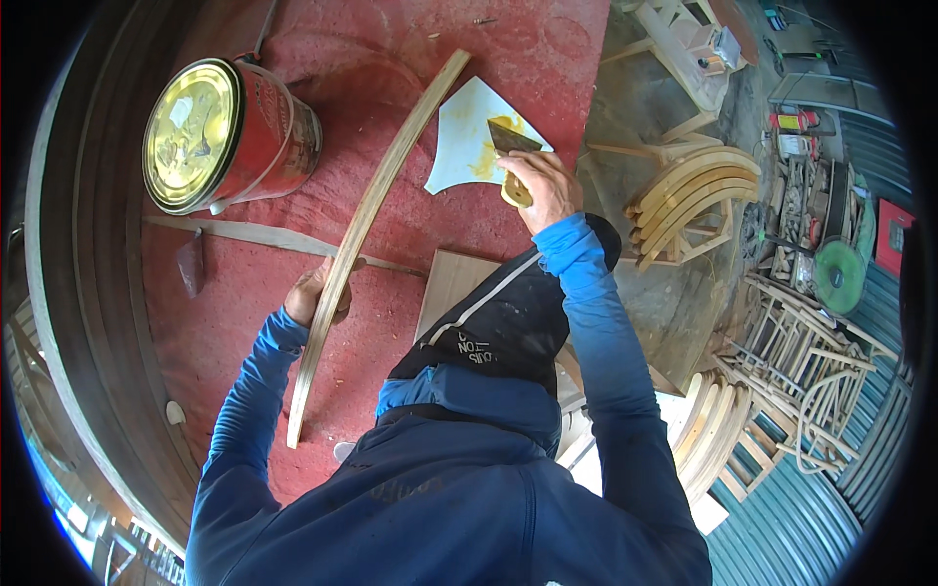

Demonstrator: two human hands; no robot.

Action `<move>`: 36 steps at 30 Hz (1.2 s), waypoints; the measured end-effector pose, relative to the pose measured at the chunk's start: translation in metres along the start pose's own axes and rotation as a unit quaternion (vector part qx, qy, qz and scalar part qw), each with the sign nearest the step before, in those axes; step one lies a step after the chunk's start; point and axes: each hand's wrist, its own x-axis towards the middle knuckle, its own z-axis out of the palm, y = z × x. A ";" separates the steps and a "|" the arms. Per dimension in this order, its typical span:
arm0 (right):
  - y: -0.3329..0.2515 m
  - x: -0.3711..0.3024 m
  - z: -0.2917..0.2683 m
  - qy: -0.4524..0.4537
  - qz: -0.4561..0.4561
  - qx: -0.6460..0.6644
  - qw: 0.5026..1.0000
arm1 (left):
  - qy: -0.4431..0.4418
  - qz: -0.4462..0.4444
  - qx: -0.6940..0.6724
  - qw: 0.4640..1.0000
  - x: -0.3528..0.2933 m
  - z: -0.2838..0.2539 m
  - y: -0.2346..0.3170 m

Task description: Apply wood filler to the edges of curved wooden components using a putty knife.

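My left hand (307,296) is wrapped round a long, slightly curved wooden strip (396,161), holding it tilted with its far end up and to the right. In my right hand (549,188) is a putty knife (512,140), gripped by its pale handle. The knife's blade is over a white board (457,122) with curved-in edges, which lies on a red surface. Yellowish paste (486,159) is smeared on this board near the blade. Whether the blade touches the board I cannot tell.
A red bucket (278,127) with a yellow-smeared lid stands at the far left. Dark layered curved wood (93,293) rises along the left side. To the right are stacked curved wooden pieces (696,190), wooden frames (801,356) and a green fan (838,276).
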 end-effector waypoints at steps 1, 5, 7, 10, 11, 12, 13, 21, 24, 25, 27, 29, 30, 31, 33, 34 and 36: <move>0.000 0.002 0.000 -0.013 -0.003 0.000 1.000 | 0.010 -0.004 0.004 1.000 0.000 0.000 0.000; 0.002 0.012 -0.008 -0.045 -0.013 0.032 0.998 | -0.015 0.001 -0.008 1.000 0.000 0.000 -0.001; 0.002 0.014 -0.018 -0.039 -0.002 0.066 0.997 | -0.031 0.001 -0.032 0.999 -0.001 0.002 -0.003; -0.004 0.005 -0.035 -0.055 0.064 0.116 0.990 | -0.002 -0.018 -0.015 1.000 -0.005 0.009 -0.013; -0.009 -0.001 -0.037 -0.012 0.079 0.223 0.972 | -0.011 -0.035 -0.034 0.999 -0.008 0.011 -0.017; -0.015 -0.008 -0.039 0.028 0.098 0.330 0.938 | -0.010 -0.033 -0.038 0.999 -0.008 0.014 -0.020; -0.021 -0.016 -0.041 0.075 0.069 0.300 0.948 | -0.015 -0.034 -0.052 0.998 -0.009 0.016 -0.023; -0.080 -0.059 -0.007 0.132 0.063 0.335 0.931 | 0.004 -0.036 -0.060 0.998 -0.008 0.022 -0.028; -0.085 -0.048 0.004 0.145 0.004 0.297 0.944 | 0.009 -0.025 -0.048 0.998 -0.008 0.024 -0.027; -0.085 -0.045 0.006 0.148 -0.025 0.263 0.953 | 0.012 -0.029 -0.043 0.999 -0.008 0.025 -0.027; -0.085 -0.040 0.010 0.147 -0.050 0.242 0.958 | 0.004 -0.021 -0.050 0.999 -0.008 0.027 -0.026; -0.084 -0.039 0.012 0.132 -0.071 0.200 0.968 | 0.013 -0.024 -0.046 0.999 -0.008 0.027 -0.026; -0.083 -0.040 0.012 0.102 -0.092 0.150 0.979 | 0.017 -0.026 -0.047 0.998 -0.008 0.027 -0.026; -0.083 -0.042 0.012 0.086 -0.109 0.137 0.981 | 0.022 -0.027 -0.044 0.998 -0.008 0.026 -0.026; -0.083 -0.048 0.009 0.049 -0.142 0.102 0.983 | 0.016 -0.028 -0.055 0.998 -0.008 0.025 -0.025; -0.083 -0.050 0.007 0.038 -0.147 0.094 0.984 | 0.013 -0.021 -0.046 0.999 -0.009 0.024 -0.025; -0.084 -0.056 -0.004 0.022 -0.148 0.088 0.985 | 0.013 -0.027 -0.051 0.998 -0.008 0.024 -0.027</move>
